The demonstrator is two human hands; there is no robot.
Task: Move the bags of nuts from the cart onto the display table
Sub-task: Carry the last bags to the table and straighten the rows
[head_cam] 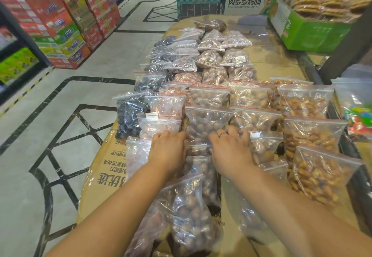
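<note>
Several clear zip bags of nuts and dried fruit lie in rows on the cardboard-covered display table [100, 178]. My left hand [168, 152] and my right hand [231, 148], which wears a ring, both press on the sides of one bag of brown nuts [198, 148] in the middle column, fingers curled over its edges. Just beyond it lies another bag of round brown nuts [207, 122]. A loose bag of brown nuts [187, 212] lies nearer me, between my forearms. Bags of orange-brown almonds [320, 174] line the right side. No cart is in view.
Dark dried-fruit bags [128, 116] sit along the table's left edge. A green box of round crackers [314, 29] stands at the back right. Bags of coloured candy [360, 116] sit at the far right. Stacked cartons [66, 21] line the aisle on the left across the tiled floor.
</note>
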